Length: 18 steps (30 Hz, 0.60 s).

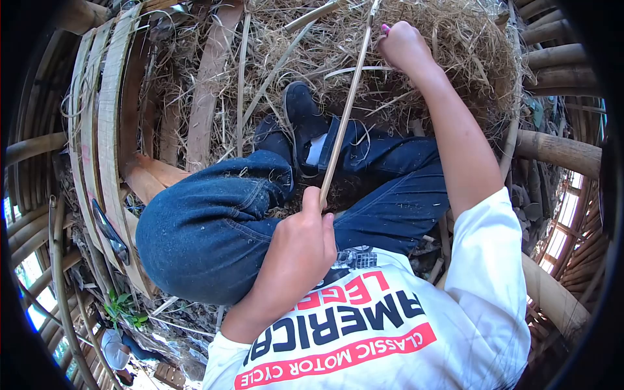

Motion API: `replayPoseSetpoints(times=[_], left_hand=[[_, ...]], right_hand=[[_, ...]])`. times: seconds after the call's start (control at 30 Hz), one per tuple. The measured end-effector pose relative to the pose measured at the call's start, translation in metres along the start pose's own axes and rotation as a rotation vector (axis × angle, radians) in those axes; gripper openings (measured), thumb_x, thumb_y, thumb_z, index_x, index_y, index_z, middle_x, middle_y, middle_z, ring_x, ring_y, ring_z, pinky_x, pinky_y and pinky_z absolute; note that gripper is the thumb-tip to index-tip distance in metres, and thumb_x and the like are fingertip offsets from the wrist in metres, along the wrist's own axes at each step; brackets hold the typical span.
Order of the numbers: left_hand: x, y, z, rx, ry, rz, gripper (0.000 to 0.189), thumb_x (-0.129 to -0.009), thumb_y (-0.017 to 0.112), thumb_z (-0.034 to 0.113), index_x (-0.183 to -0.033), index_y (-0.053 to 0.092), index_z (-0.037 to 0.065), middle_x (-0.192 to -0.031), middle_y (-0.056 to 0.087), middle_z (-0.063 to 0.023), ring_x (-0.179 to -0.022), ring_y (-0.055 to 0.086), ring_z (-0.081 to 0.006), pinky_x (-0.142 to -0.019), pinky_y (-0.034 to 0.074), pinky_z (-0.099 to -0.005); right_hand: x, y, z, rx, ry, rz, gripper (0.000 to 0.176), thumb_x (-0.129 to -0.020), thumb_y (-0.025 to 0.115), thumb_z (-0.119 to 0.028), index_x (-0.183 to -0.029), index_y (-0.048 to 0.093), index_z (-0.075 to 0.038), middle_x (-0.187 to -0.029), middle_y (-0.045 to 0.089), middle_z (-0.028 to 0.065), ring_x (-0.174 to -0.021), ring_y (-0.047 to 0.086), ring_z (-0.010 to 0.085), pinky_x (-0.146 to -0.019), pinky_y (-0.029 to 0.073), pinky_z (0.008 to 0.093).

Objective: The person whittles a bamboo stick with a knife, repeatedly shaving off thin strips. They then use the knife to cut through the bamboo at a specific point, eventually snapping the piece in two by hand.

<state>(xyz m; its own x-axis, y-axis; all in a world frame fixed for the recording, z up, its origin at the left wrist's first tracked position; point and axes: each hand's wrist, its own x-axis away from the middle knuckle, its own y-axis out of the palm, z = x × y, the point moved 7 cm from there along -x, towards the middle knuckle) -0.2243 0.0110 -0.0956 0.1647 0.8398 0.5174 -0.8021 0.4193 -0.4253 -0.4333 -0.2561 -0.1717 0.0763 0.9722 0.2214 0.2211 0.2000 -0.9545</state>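
Observation:
My left hand (300, 237) is closed around the lower end of a long, thin bamboo strip (344, 127). The strip slants up from my lap and past my shoes to the top edge of the view. My right hand (404, 47) is a fist just right of the strip's upper part, with the arm stretched out. A small pink bit (385, 28) sticks out at its fingers; the rest of what it grips is hidden. Beside that fist the strip has a short dark patch. Under it lies a heap of curly shavings (448, 58).
My legs in jeans (201, 227) are folded on the ground, dark shoes (303, 110) in front. Wooden slats (110, 104) stand at left, with a dark glossy object (110, 233) on them. Bamboo poles (559, 153) surround the space. Another person (116, 351) is at lower left, near a green plant (123, 309).

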Motion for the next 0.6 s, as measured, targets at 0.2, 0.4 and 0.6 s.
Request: replayPoseSetpoints(times=[0.2, 0.4, 0.6], left_hand=[[-0.003, -0.004, -0.009, 0.078, 0.001, 0.014, 0.016, -0.09, 0.056, 0.005, -0.1, 0.045, 0.0, -0.055, 0.05, -0.0157, -0.05, 0.055, -0.0341, -0.051, 0.04, -0.0406], [0.0, -0.011, 0.002, 0.201, -0.025, -0.072, 0.019, -0.088, 0.062, 0.009, -0.097, 0.048, 0.001, -0.053, 0.042, -0.0029, -0.047, 0.037, -0.0085, -0.047, 0.031, -0.0281], [0.004, -0.003, -0.001, 0.366, -0.041, -0.118, 0.021, -0.087, 0.064, 0.012, -0.097, 0.049, 0.001, -0.054, 0.046, -0.0012, -0.047, 0.042, -0.0107, -0.047, 0.032, -0.0283]], right_hand=[[0.003, -0.003, -0.004, -0.203, -0.117, -0.018, 0.038, -0.082, 0.06, -0.03, -0.095, 0.063, 0.006, -0.094, 0.065, 0.0287, -0.09, 0.063, 0.0431, -0.082, 0.05, 0.0457], [0.07, -0.032, -0.008, -0.996, -0.088, -0.356, 0.024, -0.092, 0.055, -0.03, -0.091, 0.05, -0.007, -0.071, 0.049, -0.0005, -0.051, 0.042, 0.0066, -0.045, 0.036, 0.0247], [0.09, -0.064, 0.0, -1.235, -0.128, -0.294, 0.026, -0.099, 0.052, -0.032, -0.087, 0.048, -0.009, -0.069, 0.047, -0.0046, -0.048, 0.034, 0.0, -0.04, 0.025, 0.018]])
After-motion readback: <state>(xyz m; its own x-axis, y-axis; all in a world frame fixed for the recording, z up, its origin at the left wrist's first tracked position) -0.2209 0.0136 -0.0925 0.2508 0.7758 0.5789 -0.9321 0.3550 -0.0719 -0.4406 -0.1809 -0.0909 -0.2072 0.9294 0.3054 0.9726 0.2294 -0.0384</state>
